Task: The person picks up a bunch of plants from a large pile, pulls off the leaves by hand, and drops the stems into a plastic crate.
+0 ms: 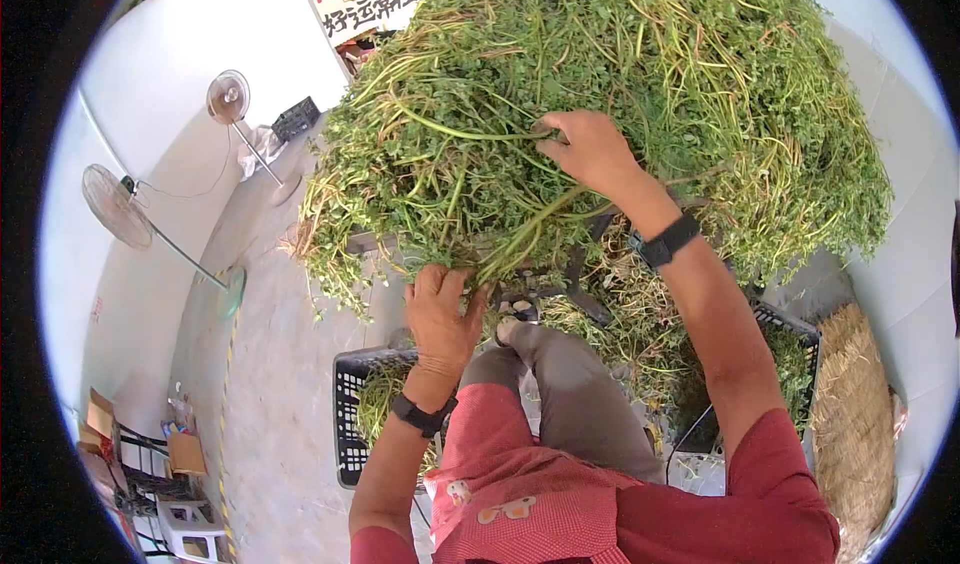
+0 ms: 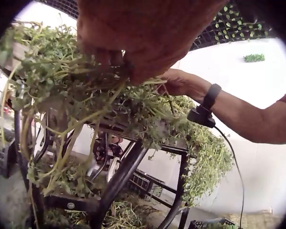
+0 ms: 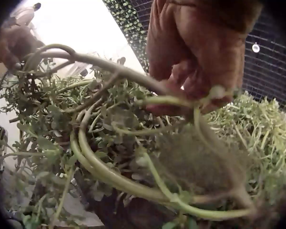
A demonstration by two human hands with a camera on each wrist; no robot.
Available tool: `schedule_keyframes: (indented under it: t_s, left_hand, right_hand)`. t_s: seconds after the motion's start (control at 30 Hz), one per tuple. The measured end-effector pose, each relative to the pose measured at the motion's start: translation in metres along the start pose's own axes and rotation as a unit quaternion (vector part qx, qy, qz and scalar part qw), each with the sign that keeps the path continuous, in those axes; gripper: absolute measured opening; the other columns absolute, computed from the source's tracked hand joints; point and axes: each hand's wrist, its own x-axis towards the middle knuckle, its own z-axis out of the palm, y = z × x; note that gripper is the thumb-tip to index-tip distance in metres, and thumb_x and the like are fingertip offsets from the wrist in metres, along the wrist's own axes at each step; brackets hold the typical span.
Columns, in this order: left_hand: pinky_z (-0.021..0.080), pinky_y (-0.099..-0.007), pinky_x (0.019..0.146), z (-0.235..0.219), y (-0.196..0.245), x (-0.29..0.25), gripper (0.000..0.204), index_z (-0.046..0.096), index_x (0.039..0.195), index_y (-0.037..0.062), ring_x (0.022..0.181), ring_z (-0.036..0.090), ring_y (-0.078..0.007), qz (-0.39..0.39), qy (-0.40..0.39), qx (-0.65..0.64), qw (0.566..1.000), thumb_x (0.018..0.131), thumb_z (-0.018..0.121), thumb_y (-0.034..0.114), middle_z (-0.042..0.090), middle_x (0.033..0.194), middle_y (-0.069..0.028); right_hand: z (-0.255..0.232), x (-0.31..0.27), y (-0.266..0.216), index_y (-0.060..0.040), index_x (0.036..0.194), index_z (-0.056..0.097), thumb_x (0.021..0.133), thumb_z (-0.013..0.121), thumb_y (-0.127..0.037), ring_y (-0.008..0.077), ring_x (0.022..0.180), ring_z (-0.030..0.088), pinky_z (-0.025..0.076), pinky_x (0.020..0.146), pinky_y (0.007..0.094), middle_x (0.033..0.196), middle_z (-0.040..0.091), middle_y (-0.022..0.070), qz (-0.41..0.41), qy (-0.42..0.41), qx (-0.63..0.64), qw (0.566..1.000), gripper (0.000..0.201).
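A large heap of green leafy stems (image 1: pixel 620 74) fills the top of the head view. My right hand (image 1: pixel 595 154) pinches a stem (image 1: pixel 460 134) between thumb and fingers over the middle of the heap; the right wrist view shows the fingers (image 3: pixel 181 81) curled at thick stems (image 3: pixel 119 71). At the heap's near edge, my left hand (image 1: pixel 440 319) grips a bunch of stems (image 1: pixel 530 234), its fingers bent round their ends. In the left wrist view the left hand (image 2: pixel 138 38) is close to the camera, with stems (image 2: pixel 90 114) hanging under it.
A dark metal frame (image 2: pixel 119 186) stands under the heap. Black crates (image 1: pixel 350 424) flank the legs, with loose greens on the floor between. Two fans (image 1: pixel 228 99) stand at the left, a white stool (image 1: pixel 190 529) at lower left, and a straw bundle (image 1: pixel 850 424) at the right.
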Motion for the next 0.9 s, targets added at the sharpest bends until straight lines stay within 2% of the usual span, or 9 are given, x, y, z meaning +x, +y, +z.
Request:
schedule_keyframes:
  t_s: [0.1,0.17,0.27,0.3,0.5,0.63,0.73,0.8,0.9]
  left_hand:
    - [0.038,-0.0383,0.069,-0.002,0.000,-0.003,0.022,0.059,0.087,0.0057,0.079,0.049,-0.0317,0.038,0.032,0.006,0.999,0.069,0.071,0.012,0.049,0.082,-0.0122]
    - [0.038,-0.0393,0.070,0.000,-0.004,-0.006,0.022,0.059,0.087,0.0047,0.082,0.048,-0.0329,0.032,0.044,-0.015,0.998,0.069,0.070,0.011,0.049,0.084,-0.0134]
    - [0.038,-0.0401,0.071,0.003,-0.009,-0.013,0.022,0.059,0.086,0.0039,0.082,0.048,-0.0330,0.028,0.030,-0.056,0.998,0.069,0.070,0.012,0.048,0.085,-0.0138]
    - [0.038,-0.0401,0.071,0.003,-0.008,-0.015,0.022,0.059,0.086,0.0039,0.082,0.048,-0.0330,0.027,0.029,-0.058,0.998,0.069,0.070,0.012,0.048,0.085,-0.0138]
    - [0.036,-0.0402,0.071,0.004,-0.002,-0.024,0.022,0.062,0.088,0.0073,0.081,0.046,-0.0287,0.004,0.010,-0.056,0.998,0.069,0.070,0.015,0.047,0.082,-0.0102]
    - [0.036,-0.0402,0.071,0.006,-0.003,-0.035,0.023,0.063,0.087,0.0083,0.082,0.047,-0.0291,0.006,0.001,-0.033,0.999,0.066,0.071,0.016,0.048,0.083,-0.0103]
    - [0.036,-0.0406,0.070,0.000,0.000,-0.046,0.023,0.063,0.085,0.0085,0.083,0.048,-0.0291,0.027,-0.022,-0.014,0.999,0.065,0.071,0.016,0.049,0.084,-0.0102]
    - [0.036,-0.0409,0.070,-0.001,0.001,-0.055,0.022,0.063,0.084,0.0084,0.083,0.048,-0.0292,0.037,-0.048,-0.011,0.998,0.064,0.071,0.016,0.050,0.086,-0.0101]
    - [0.037,-0.0414,0.071,0.006,0.000,-0.070,0.020,0.064,0.082,0.0084,0.085,0.050,-0.0291,0.043,-0.056,-0.023,0.997,0.065,0.071,0.016,0.052,0.090,-0.0107]
  right_hand:
    - [0.001,0.005,0.005,-0.0045,0.097,0.066,0.078,0.065,-0.022,0.0235,0.069,0.063,0.049,0.064,0.0312,0.079,0.065,0.0164,-0.008,-0.017,-0.076,0.997,0.026]
    - [-0.022,-0.002,0.002,-0.0042,0.102,0.065,0.081,0.063,-0.025,0.0185,0.070,0.064,0.049,0.064,0.0303,0.080,0.066,0.0143,-0.014,0.076,0.018,0.997,0.030]
    - [-0.053,-0.030,0.004,-0.0052,0.093,0.065,0.080,0.061,-0.030,0.0312,0.068,0.063,0.048,0.062,0.0365,0.075,0.063,0.0172,0.022,-0.031,0.099,0.994,0.029]
    - [-0.054,-0.037,0.010,-0.0039,0.095,0.064,0.080,0.061,-0.031,0.0297,0.068,0.063,0.048,0.061,0.0350,0.074,0.063,0.0170,0.028,-0.080,0.090,0.992,0.031]
    - [-0.050,-0.026,0.015,-0.0052,0.094,0.065,0.079,0.062,-0.026,0.0320,0.072,0.061,0.048,0.066,0.0396,0.075,0.062,0.0160,-0.001,-0.035,0.004,0.999,0.026]
    - [0.007,-0.002,0.013,-0.0087,0.093,0.066,0.079,0.061,-0.025,0.0320,0.080,0.060,0.048,0.071,0.0433,0.080,0.062,0.0152,-0.061,0.001,-0.025,0.998,0.022]
    - [0.026,-0.002,0.003,-0.0072,0.093,0.066,0.080,0.062,-0.022,0.0279,0.078,0.061,0.049,0.071,0.0396,0.084,0.062,0.0118,-0.075,0.006,-0.161,0.984,0.020]
    - [0.018,0.000,-0.008,-0.0082,0.090,0.067,0.080,0.062,-0.024,0.0264,0.081,0.060,0.049,0.070,0.0397,0.078,0.060,0.0111,0.035,-0.071,-0.122,0.989,0.019]
    - [0.010,0.001,-0.003,-0.0070,0.090,0.067,0.082,0.061,-0.024,0.0230,0.070,0.061,0.048,0.060,0.0358,0.080,0.063,0.0096,0.055,-0.027,-0.067,0.996,0.019]
